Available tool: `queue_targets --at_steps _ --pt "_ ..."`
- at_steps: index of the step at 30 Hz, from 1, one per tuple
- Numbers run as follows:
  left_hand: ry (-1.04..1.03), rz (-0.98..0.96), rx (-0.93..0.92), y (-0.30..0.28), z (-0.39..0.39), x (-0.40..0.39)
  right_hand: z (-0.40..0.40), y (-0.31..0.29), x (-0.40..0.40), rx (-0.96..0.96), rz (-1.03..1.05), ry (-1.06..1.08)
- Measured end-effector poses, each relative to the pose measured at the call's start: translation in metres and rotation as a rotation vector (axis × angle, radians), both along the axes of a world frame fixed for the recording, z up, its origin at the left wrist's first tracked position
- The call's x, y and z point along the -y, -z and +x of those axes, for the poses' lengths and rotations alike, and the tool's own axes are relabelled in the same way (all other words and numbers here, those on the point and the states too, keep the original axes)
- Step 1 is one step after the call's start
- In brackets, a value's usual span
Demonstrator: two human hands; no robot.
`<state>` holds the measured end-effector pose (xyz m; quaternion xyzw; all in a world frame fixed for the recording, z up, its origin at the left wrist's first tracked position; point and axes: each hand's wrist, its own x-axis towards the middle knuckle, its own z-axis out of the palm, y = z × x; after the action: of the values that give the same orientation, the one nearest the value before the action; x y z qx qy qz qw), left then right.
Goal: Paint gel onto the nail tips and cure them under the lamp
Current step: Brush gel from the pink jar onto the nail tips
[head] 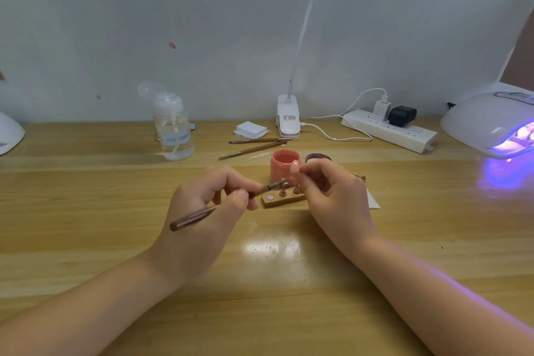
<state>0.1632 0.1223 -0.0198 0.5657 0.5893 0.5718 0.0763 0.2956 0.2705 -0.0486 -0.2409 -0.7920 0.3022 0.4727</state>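
Note:
My left hand [208, 211] grips a brown gel brush [202, 212] like a pen, its tip pointing right toward the small wooden nail stand [281, 199]. My right hand [329, 191] pinches a pink nail tip [295, 166] on its holder, raised just above the stand. An open pink gel jar [284, 166] stands right behind the stand, with its dark lid [318, 157] beside it. The white curing lamp [488, 121] sits at the far right, glowing violet inside.
A clear pump bottle [173, 127] stands at the back left. Two spare brushes [257, 146], a stack of white wipes [250, 128], a clip lamp base [287, 120] and a power strip [390, 130] line the back of the wooden table [86, 225]. A white card [372, 198] lies under my right hand.

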Motion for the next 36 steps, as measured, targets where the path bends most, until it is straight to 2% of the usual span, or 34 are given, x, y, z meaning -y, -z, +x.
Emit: queue_targets --at_steps 4,8,14,16,19,22,25,30,33,36 --pt "-0.110 -0.073 0.167 -0.030 -0.009 -0.028 -0.001 0.000 0.001 -0.011 -0.061 0.002" --pt "-0.215 -0.283 0.082 -0.063 -0.024 -0.076 -0.002 0.000 0.002 -0.027 -0.060 -0.014" --pt "-0.190 -0.618 -0.018 -0.079 -0.019 -0.132 -0.004 0.003 -0.001 -0.029 -0.009 -0.026" --pt "-0.194 -0.691 -0.065 -0.073 -0.013 -0.139 -0.004 0.004 -0.002 -0.032 0.001 -0.023" --pt "-0.168 -0.713 -0.039 -0.065 -0.010 -0.140 -0.005 0.005 -0.002 -0.033 -0.006 -0.029" --pt "-0.201 -0.638 0.078 -0.068 -0.020 -0.136 -0.006 0.005 -0.001 -0.030 0.018 -0.027" --pt "-0.240 -0.572 0.280 -0.071 -0.036 -0.125 -0.005 0.004 0.000 -0.026 0.020 -0.031" --pt "-0.170 -0.571 0.636 -0.058 -0.056 -0.103 -0.004 0.002 0.000 -0.001 0.030 -0.030" --pt "-0.156 -0.589 0.743 -0.049 -0.063 -0.088 -0.004 0.002 0.000 0.004 0.020 -0.030" --pt "-0.160 -0.482 0.803 -0.044 -0.063 -0.073 -0.003 0.002 0.001 0.008 0.021 -0.032"
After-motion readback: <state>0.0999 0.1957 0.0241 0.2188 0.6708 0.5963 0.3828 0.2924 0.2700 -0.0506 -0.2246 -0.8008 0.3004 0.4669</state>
